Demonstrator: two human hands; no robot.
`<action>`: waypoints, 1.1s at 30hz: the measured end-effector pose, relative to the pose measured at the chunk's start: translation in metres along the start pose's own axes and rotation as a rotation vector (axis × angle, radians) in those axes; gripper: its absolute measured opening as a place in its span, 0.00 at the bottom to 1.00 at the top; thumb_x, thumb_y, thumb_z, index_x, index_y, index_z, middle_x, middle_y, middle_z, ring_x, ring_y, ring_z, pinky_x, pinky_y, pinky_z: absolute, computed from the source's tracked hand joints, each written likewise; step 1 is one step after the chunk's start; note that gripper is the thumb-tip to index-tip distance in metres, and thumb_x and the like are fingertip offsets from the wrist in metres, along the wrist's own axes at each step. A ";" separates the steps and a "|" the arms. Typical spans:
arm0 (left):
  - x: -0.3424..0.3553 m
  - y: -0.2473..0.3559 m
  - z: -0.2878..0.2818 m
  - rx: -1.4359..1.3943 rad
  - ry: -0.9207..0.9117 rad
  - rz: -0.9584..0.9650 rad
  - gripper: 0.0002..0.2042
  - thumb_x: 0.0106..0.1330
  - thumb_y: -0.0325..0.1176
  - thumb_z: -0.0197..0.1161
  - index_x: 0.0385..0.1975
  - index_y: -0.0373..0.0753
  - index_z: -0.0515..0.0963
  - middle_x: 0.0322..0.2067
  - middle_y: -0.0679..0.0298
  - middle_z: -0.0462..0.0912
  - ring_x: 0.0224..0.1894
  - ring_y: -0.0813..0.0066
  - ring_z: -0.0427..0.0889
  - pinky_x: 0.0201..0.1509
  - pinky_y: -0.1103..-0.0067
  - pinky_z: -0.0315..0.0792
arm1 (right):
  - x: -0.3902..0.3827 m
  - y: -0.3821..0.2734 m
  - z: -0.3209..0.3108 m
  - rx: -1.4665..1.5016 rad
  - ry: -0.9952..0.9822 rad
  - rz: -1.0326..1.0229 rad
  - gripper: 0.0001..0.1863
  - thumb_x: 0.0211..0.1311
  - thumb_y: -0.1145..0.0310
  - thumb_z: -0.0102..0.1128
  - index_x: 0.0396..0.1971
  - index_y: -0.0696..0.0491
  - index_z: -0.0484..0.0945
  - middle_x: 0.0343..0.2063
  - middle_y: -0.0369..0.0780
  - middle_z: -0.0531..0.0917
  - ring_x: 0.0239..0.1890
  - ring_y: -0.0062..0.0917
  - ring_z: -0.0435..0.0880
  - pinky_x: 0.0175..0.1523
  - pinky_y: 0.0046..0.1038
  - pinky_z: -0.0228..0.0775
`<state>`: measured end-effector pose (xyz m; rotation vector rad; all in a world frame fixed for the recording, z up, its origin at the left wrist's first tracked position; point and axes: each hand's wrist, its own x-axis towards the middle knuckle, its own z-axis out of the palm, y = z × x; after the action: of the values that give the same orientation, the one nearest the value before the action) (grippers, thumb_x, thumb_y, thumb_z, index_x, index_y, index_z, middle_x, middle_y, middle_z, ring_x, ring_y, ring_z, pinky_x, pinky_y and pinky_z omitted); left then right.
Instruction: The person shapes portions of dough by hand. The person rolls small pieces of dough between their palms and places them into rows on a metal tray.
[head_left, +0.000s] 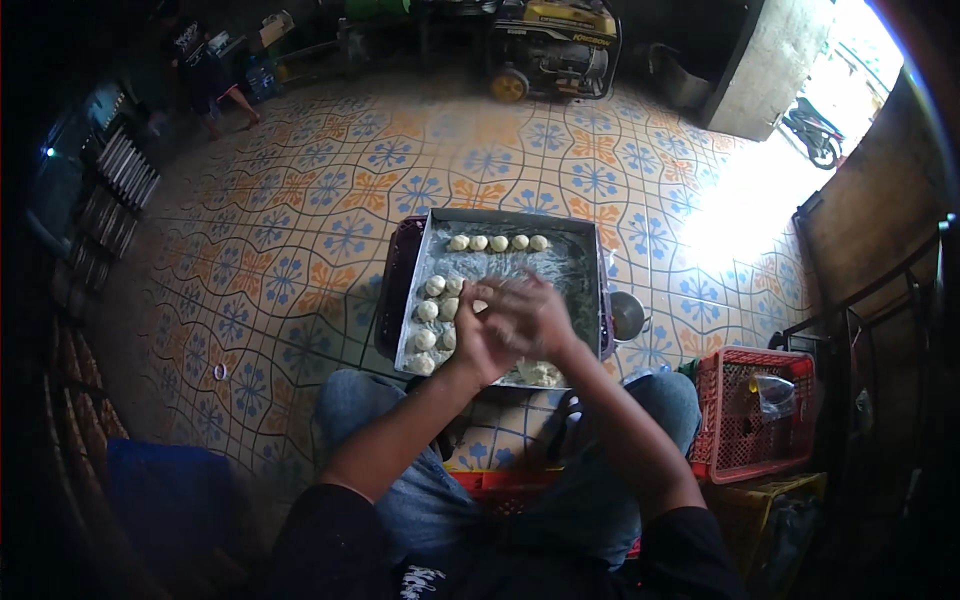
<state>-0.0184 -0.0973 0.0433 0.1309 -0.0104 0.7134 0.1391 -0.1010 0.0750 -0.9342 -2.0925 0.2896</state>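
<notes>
Above a square metal tray [605, 290] dusted with white flour, my two hands are brought together. Between them shows a pale bit of a dough ball [480, 307], with my left hand [481, 345] cupped and closed around it. My right hand [530, 318] lies over the left palm, its fingers smeared by motion. Round dough balls stand in the tray: a row [499, 243] along the far side and a cluster [427, 312] along the left side. A rough lump of dough [541, 374] lies at the near edge, just below my right wrist.
Under the tray is a dark purple crate [388, 310]; a metal bowl [628, 315] stands right of it. A red crate [708, 420] with a plastic bag [774, 397] is at the right. A generator [555, 50] and a person [195, 65] are farther off on the tiled floor [330, 200].
</notes>
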 end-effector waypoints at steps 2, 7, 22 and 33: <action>0.007 -0.012 0.023 -0.010 0.063 0.016 0.45 0.68 0.76 0.33 0.64 0.40 0.74 0.63 0.62 0.78 0.63 0.62 0.76 0.69 0.62 0.67 | 0.002 0.007 -0.007 -0.155 0.021 0.409 0.26 0.62 0.50 0.60 0.57 0.46 0.83 0.57 0.41 0.84 0.65 0.40 0.77 0.74 0.52 0.53; 0.005 -0.006 0.022 0.204 -0.099 0.082 0.55 0.64 0.80 0.30 0.77 0.35 0.45 0.76 0.46 0.50 0.77 0.48 0.53 0.80 0.61 0.46 | -0.009 -0.025 0.018 -0.025 0.075 0.000 0.29 0.59 0.52 0.62 0.60 0.46 0.80 0.58 0.44 0.82 0.63 0.42 0.79 0.74 0.55 0.52; 0.013 -0.031 0.044 0.229 0.453 0.026 0.50 0.69 0.76 0.26 0.74 0.34 0.58 0.72 0.49 0.63 0.77 0.54 0.56 0.80 0.59 0.48 | -0.007 0.014 -0.011 -0.097 0.093 0.244 0.23 0.61 0.51 0.64 0.50 0.50 0.86 0.52 0.44 0.86 0.52 0.34 0.86 0.64 0.42 0.72; 0.000 -0.017 0.006 0.077 0.010 -0.072 0.47 0.69 0.76 0.29 0.69 0.37 0.65 0.65 0.58 0.74 0.71 0.61 0.68 0.77 0.61 0.55 | -0.027 0.014 -0.014 -0.052 0.041 0.168 0.22 0.65 0.55 0.60 0.55 0.49 0.83 0.55 0.43 0.84 0.58 0.42 0.82 0.71 0.49 0.62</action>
<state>-0.0074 -0.1105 0.0477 0.2002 0.0311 0.6428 0.1678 -0.1117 0.0606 -1.1406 -1.9954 0.3018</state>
